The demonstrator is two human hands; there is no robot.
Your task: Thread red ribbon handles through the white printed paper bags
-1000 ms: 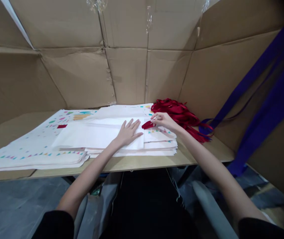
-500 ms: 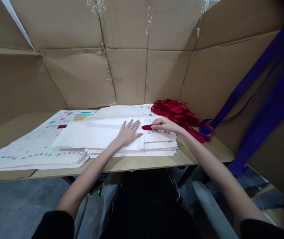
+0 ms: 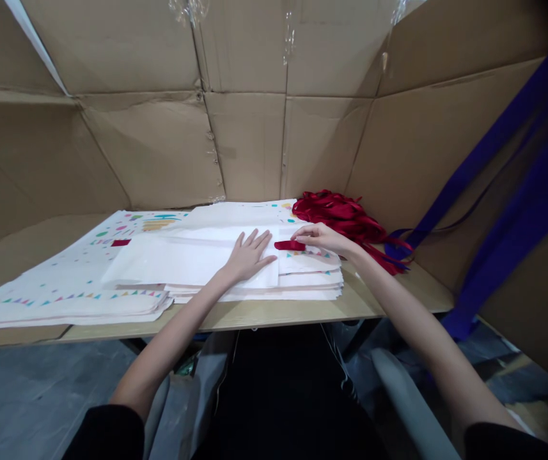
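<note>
My left hand (image 3: 249, 257) lies flat with its fingers spread on a folded white sheet (image 3: 192, 259). This sheet rests across a stack of white printed sheets (image 3: 316, 281). Just past its right edge, a short piece of dark red ribbon (image 3: 289, 245) lies over the stack. My right hand (image 3: 319, 236) has its fingers bent together in a pinch at the upper right part of that ribbon piece. The fingertips partly hide where they meet the ribbon.
At the left lies another stack of printed sheets (image 3: 62, 275) with a small red ribbon piece (image 3: 121, 243) on it. A heap of red ribbons (image 3: 341, 214) sits at the back right. Blue ribbons (image 3: 504, 236) hang at the right. Cardboard walls (image 3: 245, 140) surround the table (image 3: 274, 313).
My right hand has shifted slightly up and right, and more of the red ribbon's right end shows beneath its fingers. My left hand has stayed in place on the folded sheet.
</note>
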